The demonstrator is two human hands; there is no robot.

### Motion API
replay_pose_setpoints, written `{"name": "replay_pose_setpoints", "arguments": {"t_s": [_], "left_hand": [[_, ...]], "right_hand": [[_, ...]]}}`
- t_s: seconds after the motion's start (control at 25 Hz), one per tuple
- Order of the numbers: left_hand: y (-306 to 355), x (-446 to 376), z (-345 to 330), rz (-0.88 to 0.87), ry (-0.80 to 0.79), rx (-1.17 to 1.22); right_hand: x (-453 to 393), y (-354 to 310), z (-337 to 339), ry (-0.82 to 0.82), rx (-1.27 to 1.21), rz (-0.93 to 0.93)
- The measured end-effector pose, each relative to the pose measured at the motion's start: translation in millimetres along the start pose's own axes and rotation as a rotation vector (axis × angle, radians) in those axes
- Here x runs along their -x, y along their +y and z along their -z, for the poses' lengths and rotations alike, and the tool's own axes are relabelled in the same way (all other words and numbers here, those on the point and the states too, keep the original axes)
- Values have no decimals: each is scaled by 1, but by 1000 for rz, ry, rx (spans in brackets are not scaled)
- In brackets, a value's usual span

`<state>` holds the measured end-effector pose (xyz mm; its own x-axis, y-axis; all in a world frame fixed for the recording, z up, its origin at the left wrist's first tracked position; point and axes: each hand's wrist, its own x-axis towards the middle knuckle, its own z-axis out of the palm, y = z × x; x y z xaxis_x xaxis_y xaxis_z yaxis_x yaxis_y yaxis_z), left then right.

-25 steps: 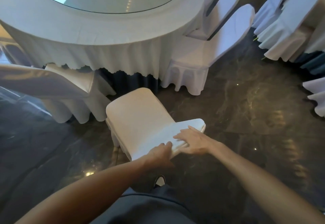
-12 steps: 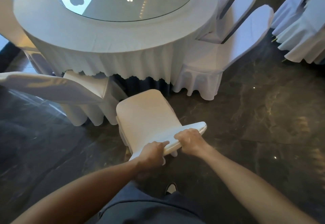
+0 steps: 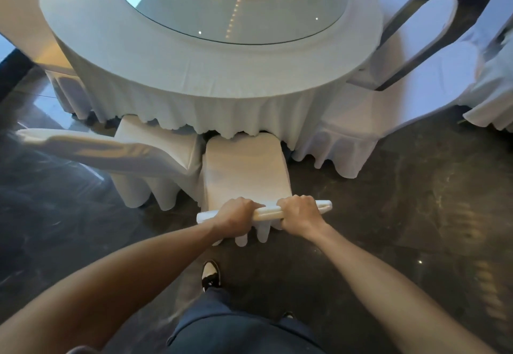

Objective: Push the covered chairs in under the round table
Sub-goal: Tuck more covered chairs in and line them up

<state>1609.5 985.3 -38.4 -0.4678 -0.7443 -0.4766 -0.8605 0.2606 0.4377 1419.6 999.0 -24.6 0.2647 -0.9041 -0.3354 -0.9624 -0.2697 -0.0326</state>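
Note:
A white-covered chair (image 3: pixel 245 170) stands straight in front of me, its seat front just under the scalloped hem of the round table's cloth (image 3: pixel 194 75). My left hand (image 3: pixel 236 219) and my right hand (image 3: pixel 301 213) both grip the top edge of its backrest, side by side, fingers curled over it. The table has a glass turntable (image 3: pixel 230 0) with a gold piece at its middle.
Another covered chair (image 3: pixel 111 153) stands close on the left, nearly touching the one I hold. More covered chairs (image 3: pixel 388 81) line the right side of the table. Dark polished floor (image 3: pixel 402 228) surrounds me; my shoe (image 3: pixel 210 275) is just behind the chair.
Both hands went from resting on the backrest to gripping it. The chair turned square to the table and moved forward, its seat front now under the cloth hem.

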Motion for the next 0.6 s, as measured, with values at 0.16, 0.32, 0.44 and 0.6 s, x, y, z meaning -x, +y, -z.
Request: {"name": "replay_pose_setpoints", "arguments": {"t_s": [0.16, 0.32, 0.44, 0.6], "left_hand": [[-53, -16, 46, -17, 3, -39], [-86, -37, 73, -14, 25, -22], [-100, -56, 83, -16, 33, -3], [-109, -77, 104, -19, 55, 11]], "right_hand": [[-50, -38, 19, 10, -49, -71], [-90, -54, 31, -24, -78, -145], [-117, -53, 34, -43, -32, -162], [-149, -45, 44, -39, 22, -167]]}}
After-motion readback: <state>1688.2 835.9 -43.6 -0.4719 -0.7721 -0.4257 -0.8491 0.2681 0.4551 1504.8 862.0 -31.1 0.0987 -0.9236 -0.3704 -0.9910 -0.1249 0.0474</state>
